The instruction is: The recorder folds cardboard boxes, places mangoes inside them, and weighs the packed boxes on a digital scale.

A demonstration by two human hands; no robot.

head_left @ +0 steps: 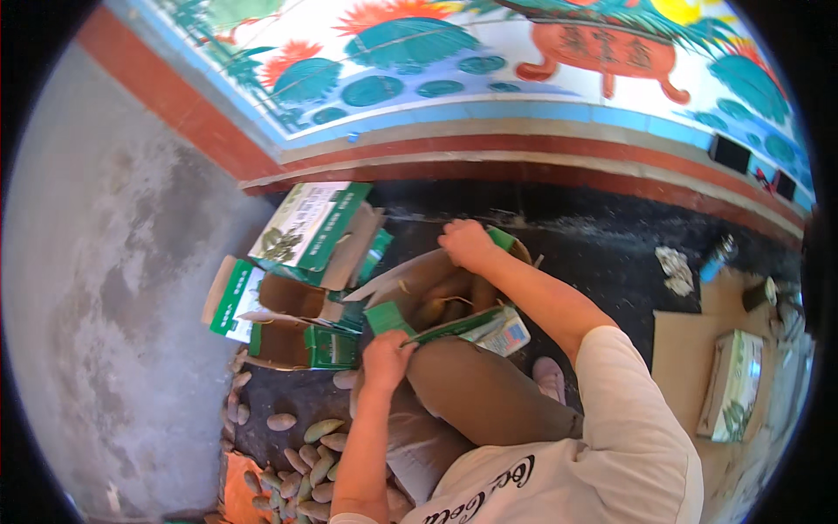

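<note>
An open green cardboard box (410,293) stands in front of my knees, its flaps raised. Several oblong brown fruits or tubers (432,312) lie inside it, partly in shadow. At the near left corner, my left hand (384,358) is closed on the box's green edge. My right hand (469,244) reaches across to the far side, its fingers curled over the top of the raised flap; the fingertips are partly hidden.
To the left are open green-and-white boxes (332,348), one topped by a printed box (305,229). Oblong produce (301,472) is heaped at lower left beside an orange sheet (240,489). At right are a boxed package (731,386) on flat cardboard (676,349), a bottle (719,258) and crumpled paper (674,269).
</note>
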